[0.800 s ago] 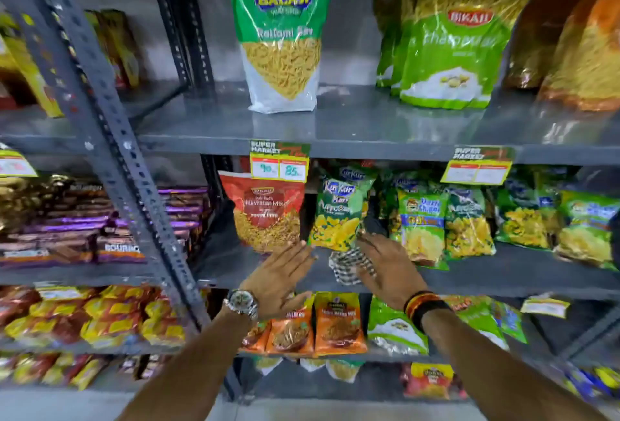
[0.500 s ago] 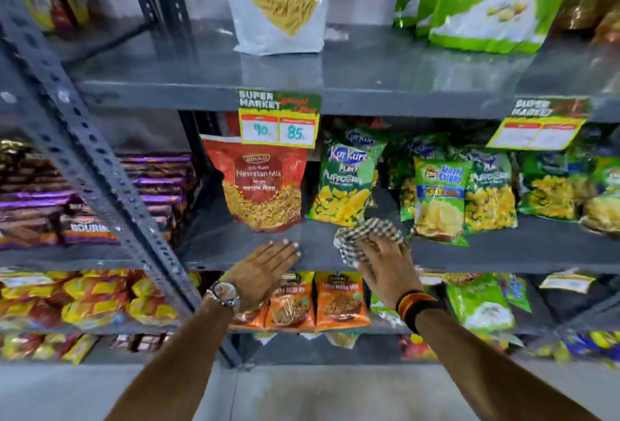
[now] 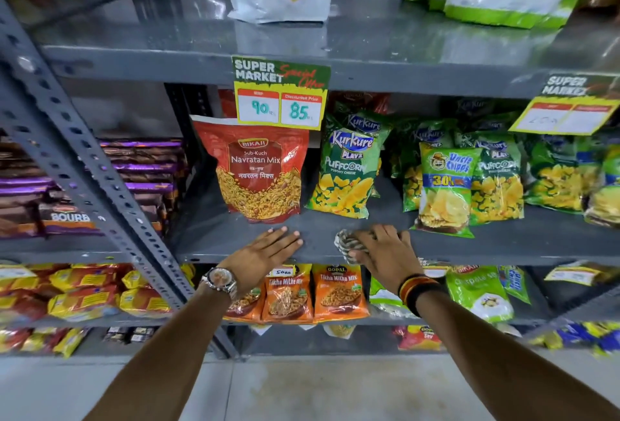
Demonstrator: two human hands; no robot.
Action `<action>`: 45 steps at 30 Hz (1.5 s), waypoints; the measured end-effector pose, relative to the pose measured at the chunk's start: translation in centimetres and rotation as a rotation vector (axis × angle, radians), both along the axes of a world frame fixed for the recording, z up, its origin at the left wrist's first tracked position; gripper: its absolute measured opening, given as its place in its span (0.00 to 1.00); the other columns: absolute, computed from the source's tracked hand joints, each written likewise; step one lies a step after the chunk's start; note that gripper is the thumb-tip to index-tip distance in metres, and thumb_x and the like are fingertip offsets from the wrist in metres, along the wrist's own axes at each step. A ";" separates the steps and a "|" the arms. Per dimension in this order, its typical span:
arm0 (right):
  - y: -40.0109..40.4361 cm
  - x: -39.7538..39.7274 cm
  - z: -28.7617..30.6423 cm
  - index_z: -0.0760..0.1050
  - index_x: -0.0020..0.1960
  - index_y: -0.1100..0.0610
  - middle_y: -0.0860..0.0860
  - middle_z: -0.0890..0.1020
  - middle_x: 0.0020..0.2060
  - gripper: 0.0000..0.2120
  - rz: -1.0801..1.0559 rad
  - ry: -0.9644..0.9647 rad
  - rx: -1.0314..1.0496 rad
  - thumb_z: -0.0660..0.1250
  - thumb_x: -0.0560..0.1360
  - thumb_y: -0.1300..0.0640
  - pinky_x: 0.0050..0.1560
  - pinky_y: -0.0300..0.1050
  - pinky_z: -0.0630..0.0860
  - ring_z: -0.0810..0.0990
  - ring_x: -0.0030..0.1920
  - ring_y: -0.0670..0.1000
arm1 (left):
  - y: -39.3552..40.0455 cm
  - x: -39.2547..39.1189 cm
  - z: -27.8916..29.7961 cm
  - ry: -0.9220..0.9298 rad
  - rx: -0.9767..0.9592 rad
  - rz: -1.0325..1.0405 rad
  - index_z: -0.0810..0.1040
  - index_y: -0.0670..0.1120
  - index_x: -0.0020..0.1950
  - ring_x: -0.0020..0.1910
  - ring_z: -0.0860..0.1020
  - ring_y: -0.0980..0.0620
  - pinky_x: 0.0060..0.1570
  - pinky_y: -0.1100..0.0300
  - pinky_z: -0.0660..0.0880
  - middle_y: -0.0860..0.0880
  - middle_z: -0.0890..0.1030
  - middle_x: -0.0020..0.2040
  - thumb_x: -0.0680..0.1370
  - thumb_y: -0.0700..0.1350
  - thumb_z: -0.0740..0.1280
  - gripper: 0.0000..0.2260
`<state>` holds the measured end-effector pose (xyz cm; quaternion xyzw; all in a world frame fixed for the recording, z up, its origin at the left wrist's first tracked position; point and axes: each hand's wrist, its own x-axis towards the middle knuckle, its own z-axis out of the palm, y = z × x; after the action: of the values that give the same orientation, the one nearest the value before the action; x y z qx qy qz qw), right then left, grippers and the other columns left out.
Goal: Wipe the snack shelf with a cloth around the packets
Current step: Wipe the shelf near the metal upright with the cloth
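Observation:
A grey metal snack shelf [image 3: 503, 243] runs across the middle of the view. My right hand [image 3: 385, 253] presses a checked cloth [image 3: 349, 242] onto the shelf's front edge, below the green Kurkure Puffcorn packet [image 3: 345, 172]. My left hand [image 3: 265, 254] lies flat, fingers together, on the shelf edge in front of the red Navratan Mix packet [image 3: 265, 169]. A green and yellow Uncle Chipps packet [image 3: 446, 189] stands to the right of the cloth. Most of the cloth is hidden under my fingers.
A price tag [image 3: 280, 93] hangs from the upper shelf [image 3: 419, 61]. A slotted steel upright [image 3: 84, 169] slants down the left. More green packets [image 3: 563, 179] fill the right. Orange packets [image 3: 339, 293] stand on the shelf below. Biscuit packs [image 3: 144, 165] are stacked at left.
The view has tilted down and come closer. My right hand has drawn the cloth from beside the Puffcorn packet toward the shelf's front edge. My left hand stays flat on the edge.

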<state>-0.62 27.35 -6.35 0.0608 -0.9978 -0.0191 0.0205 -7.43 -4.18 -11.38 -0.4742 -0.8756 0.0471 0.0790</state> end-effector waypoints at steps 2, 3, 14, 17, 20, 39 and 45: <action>-0.4 0.7 1.2 0.66 0.66 0.44 0.53 0.75 0.54 0.23 0.015 -0.063 -0.043 0.45 0.76 0.38 0.54 0.56 0.69 0.72 0.57 0.57 | -0.1 0.8 0.8 -0.025 -0.018 0.036 0.30 0.51 0.79 0.80 0.36 0.51 0.77 0.47 0.55 0.49 0.48 0.81 0.75 0.33 0.65 0.48; -0.6 1.2 2.0 0.66 0.66 0.44 0.52 0.75 0.54 0.24 0.021 -0.081 -0.096 0.45 0.76 0.37 0.55 0.55 0.69 0.72 0.58 0.57 | -0.2 1.5 1.7 -0.037 -0.016 0.048 0.31 0.52 0.79 0.79 0.34 0.54 0.77 0.47 0.58 0.49 0.49 0.81 0.80 0.39 0.63 0.43; -3.7 10.6 21.4 0.66 0.67 0.43 0.41 0.70 0.56 0.20 0.459 0.115 -0.626 0.52 0.79 0.39 0.60 0.43 0.66 0.67 0.59 0.43 | -3.4 14.2 20.8 0.239 0.371 0.084 0.67 0.37 0.76 0.78 0.63 0.44 0.76 0.46 0.62 0.42 0.67 0.77 0.84 0.46 0.58 0.22; -4.2 9.8 27.4 0.67 0.67 0.45 0.44 0.72 0.54 0.18 0.579 0.246 -0.652 0.56 0.79 0.42 0.59 0.42 0.69 0.71 0.58 0.46 | -4.8 15.0 27.8 0.388 0.428 0.168 0.67 0.37 0.76 0.78 0.62 0.43 0.76 0.45 0.61 0.41 0.66 0.78 0.83 0.44 0.59 0.22; -5.4 8.4 32.6 0.68 0.66 0.44 0.43 0.74 0.53 0.17 0.665 0.331 -0.638 0.58 0.79 0.43 0.58 0.40 0.68 0.71 0.58 0.44 | -6.3 14.5 34.7 0.572 0.438 0.270 0.66 0.39 0.77 0.79 0.61 0.43 0.77 0.46 0.58 0.41 0.64 0.78 0.82 0.43 0.61 0.23; -23.5 -8.9 40.0 0.65 0.67 0.46 0.56 0.75 0.57 0.17 0.511 0.369 -0.453 0.56 0.80 0.45 0.60 0.56 0.72 0.73 0.60 0.59 | -15.2 0.3 46.4 0.857 0.198 0.511 0.55 0.41 0.81 0.81 0.47 0.42 0.77 0.39 0.53 0.42 0.52 0.82 0.85 0.52 0.51 0.27; -27.7 -15.2 39.5 0.65 0.68 0.47 0.59 0.75 0.57 0.18 0.406 0.300 -0.410 0.56 0.79 0.46 0.60 0.60 0.72 0.73 0.60 0.62 | -17.7 -2.2 46.6 0.949 0.135 0.358 0.53 0.43 0.82 0.81 0.46 0.42 0.78 0.39 0.49 0.43 0.51 0.82 0.84 0.52 0.51 0.27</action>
<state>-15.77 -0.39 33.14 0.2497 -0.9342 0.1779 0.1826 -9.60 -21.91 35.26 -0.2372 -0.8118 0.2133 0.4892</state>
